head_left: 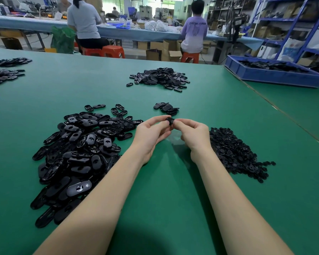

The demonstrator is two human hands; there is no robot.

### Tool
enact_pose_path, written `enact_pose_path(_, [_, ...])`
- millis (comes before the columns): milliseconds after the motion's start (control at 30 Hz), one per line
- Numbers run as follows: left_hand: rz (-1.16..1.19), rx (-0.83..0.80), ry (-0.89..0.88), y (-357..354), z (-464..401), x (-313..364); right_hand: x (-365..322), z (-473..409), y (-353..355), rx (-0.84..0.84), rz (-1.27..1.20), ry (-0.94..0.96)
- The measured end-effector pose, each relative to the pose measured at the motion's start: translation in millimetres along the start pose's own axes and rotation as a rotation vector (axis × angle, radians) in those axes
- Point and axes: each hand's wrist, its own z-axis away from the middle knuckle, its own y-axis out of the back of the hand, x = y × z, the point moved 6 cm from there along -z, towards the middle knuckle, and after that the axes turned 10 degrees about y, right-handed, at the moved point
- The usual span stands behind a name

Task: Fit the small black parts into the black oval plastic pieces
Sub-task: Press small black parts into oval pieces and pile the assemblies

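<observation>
left hand [151,129] and right hand [192,132] meet above the green table [164,190], raised off it. both pinch one black oval piece [169,121] between thumb and fingertips; other fingers curled in. the piece is mostly hidden by the fingers, so only a small dark end shows. whether a small part is already seated in it: cannot tell.

orientation: the visible bit spans the gap between the two hands, so the long axis prob. runs left-right, hand to hand. which face points up is not readable.

outward, just left of the left hand: large pile of oval pieces [77,150], lying at all angles, some cavity up, some back up. just right of the right hand: pile of small black parts [234,153]. just beyond the hands: small stack of pieces [167,108], prob. finished units. further beyond: a second heap [160,78]. far right: blue bin [273,73] w/ more black stock.

risks, as judgement:
- part pressed in askew or wrong way round: won't seat, may jam or bend a clip.
- grip is at the fingertips only, above the table: a slip under pressure drops the piece.
- a dropped unit landing in either adjacent pile mixes w/ unassembled stock; all black, hard to sort out.
</observation>
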Motion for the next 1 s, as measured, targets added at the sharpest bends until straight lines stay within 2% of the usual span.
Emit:
enact_pose_path(333, [-0.064, -0.015, -0.03, -1, 1, 0, -4, 0, 4, -0.036, 0.133, 0.01])
enact_pose_path(667, [-0.02, -0.101, 0.04, -1, 0, -1, -4, 2, 12, -0.196, 0.077, -0.139])
enact_pose_path(833, [0.009, -0.105, 0.052, 0, 0, -2, -6, 1, 11, -0.225, 0.05, -0.098])
enact_pose_path(1000, [-0.017, -0.082, 0.044, 1, -2, -2, -11, 0, 10, -0.246, 0.131, -0.03])
